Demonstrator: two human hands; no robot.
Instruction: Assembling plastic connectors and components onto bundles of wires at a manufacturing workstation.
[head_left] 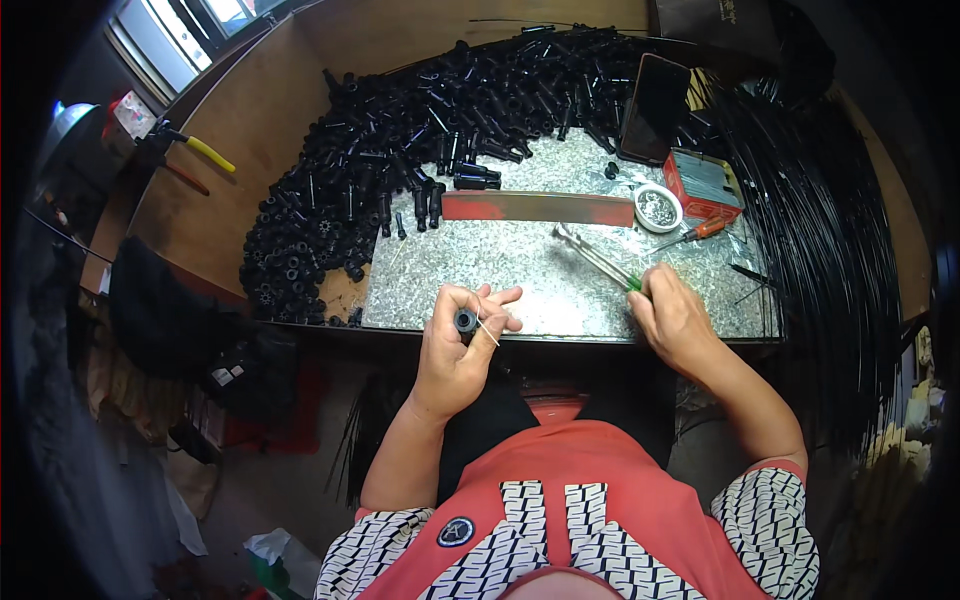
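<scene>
My left hand (pixel 452 352) is closed around a black tubular part (pixel 465 320) at the front edge of the worktop. The part's round open end faces up. A thin pale wire or pin (pixel 488 334) crosses beside the thumb; I cannot tell if it is fixed to the part. My right hand (pixel 676 318) grips a slim tool with a green handle (pixel 634 284) and a metal shaft (pixel 598 260). Its far end points up and left over the stone-patterned board (pixel 420 290), with small metal bits there too blurred to make out.
A large heap of black tubular parts (pixel 400 130) curves along the back and left. A red-and-grey bar (pixel 540 207), white dish (pixel 642 222), red box (pixel 690 197), orange-handled screwdriver (pixel 708 229) and phone (pixel 655 105) lie beyond my right hand. Long black rods (pixel 830 240) fill the right side.
</scene>
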